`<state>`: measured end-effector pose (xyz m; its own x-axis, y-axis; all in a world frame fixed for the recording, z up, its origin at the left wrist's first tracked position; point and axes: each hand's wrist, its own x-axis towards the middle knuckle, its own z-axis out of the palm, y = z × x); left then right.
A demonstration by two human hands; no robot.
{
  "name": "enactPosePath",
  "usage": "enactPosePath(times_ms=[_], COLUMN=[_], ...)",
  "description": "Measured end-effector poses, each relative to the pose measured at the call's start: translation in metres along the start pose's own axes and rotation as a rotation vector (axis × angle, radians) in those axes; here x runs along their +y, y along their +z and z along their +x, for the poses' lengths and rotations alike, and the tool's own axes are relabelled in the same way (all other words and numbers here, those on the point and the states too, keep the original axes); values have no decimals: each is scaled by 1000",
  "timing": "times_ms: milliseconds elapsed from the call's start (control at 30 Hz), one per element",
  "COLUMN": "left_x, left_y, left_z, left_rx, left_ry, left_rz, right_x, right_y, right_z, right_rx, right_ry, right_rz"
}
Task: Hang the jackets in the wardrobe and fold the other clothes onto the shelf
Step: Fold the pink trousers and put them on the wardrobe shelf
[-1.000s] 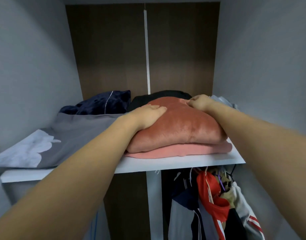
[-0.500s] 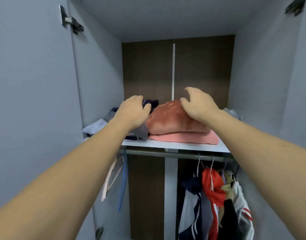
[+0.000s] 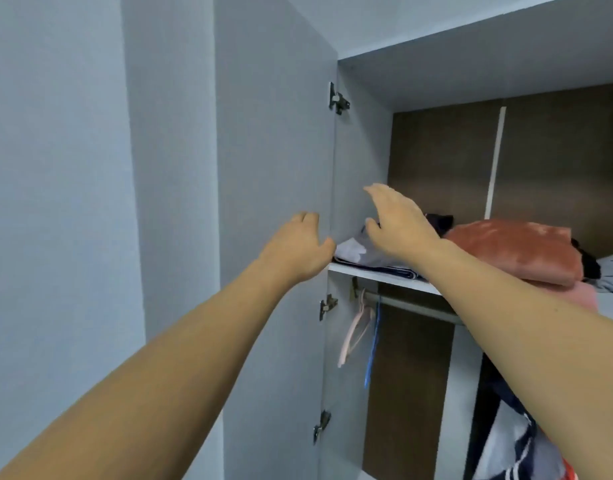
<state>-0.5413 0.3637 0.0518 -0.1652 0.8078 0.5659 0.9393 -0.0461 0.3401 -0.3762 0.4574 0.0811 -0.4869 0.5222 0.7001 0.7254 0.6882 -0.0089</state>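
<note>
Up at shelf level, both hands are held in the air with relaxed fingers and nothing gripped: the left hand [image 3: 299,249] before the open door [image 3: 273,168], the right hand [image 3: 398,223] above the grey folded garment [image 3: 360,252]. Further right on the shelf [image 3: 384,276] the folded rust-red garment [image 3: 516,249] is seen.
</note>
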Motion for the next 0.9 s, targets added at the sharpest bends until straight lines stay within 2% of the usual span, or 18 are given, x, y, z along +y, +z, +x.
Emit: enactPosePath(times_ms=[133,300,367,467,600,700,900], left_x=[-40,-88,-100,-106,-116,-123,-112], left_y=[-35,-77,-84,-82,-63,-48,-43], left_z=[-25,-51,-54,-52,-48,-43,-37], left_rx=[156,86,90,-15,-80,-79,-41], left_ry=[-201,-369,-380,-409,-463,-479,-438], left_rz=[178,455,417,195,11,-96,-39], right_x=[-70,-142,-161,-178,-177,-174,-155], right_y=[13,21,27,37,42,43,29], right_z=[34,65,75,87,98,101,87], right_rx=[69,306,324,265,154,152,220], right_ry=[-282,-539,-616,-698,-700,-719,-737], right_rz=[-76,-100,-129,-236,-388,-423,-402])
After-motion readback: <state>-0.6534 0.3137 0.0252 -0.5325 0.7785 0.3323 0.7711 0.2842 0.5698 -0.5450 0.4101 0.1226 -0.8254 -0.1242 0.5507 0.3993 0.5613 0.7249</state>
